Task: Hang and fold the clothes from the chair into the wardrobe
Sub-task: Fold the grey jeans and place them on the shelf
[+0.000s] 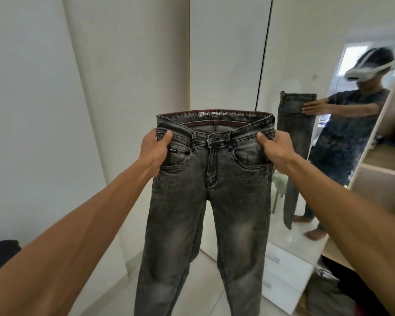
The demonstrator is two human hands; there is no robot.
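A pair of dark grey washed jeans (212, 201) hangs full length in front of me, front side toward me, legs dangling to the floor. My left hand (154, 152) grips the waistband at its left end, thumb over the front. At the right end of the waistband my right hand (275, 150) holds on the same way. Both arms are stretched out at chest height. The open wardrobe (383, 176) with wooden shelves stands at the right edge.
A tall mirror (324, 65) on the right reflects me and the jeans. White drawers (285, 277) sit below it. Folded grey fabric (328, 293) lies low in the wardrobe. White closed wardrobe doors (123, 87) stand ahead and left. A dark object (0, 256) is at lower left.
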